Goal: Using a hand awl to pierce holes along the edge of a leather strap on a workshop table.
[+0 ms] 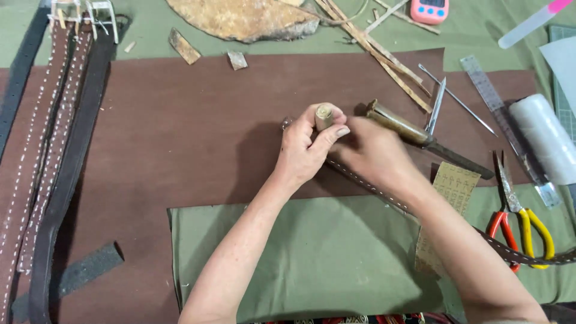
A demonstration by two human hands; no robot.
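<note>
— Here, nearest us, what do we hold?
— Our left hand (306, 150) has its fingers closed round a small wooden cylinder (324, 116); our right hand (372, 153) lies flat, pressing the stitched leather strap (372, 186) onto the brown leather sheet (180, 132).
— And beyond?
— A wooden-handled knife (420, 137), then a bark slab (246, 18).

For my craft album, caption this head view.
Left hand presses a small wooden cylinder onto a stitched leather strap, right hand steadying it.

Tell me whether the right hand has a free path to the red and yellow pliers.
Probably yes: the pliers lie in the open just right of the right hand, with only flat sandpaper between. That hand now rests on the stitched strap.
</note>
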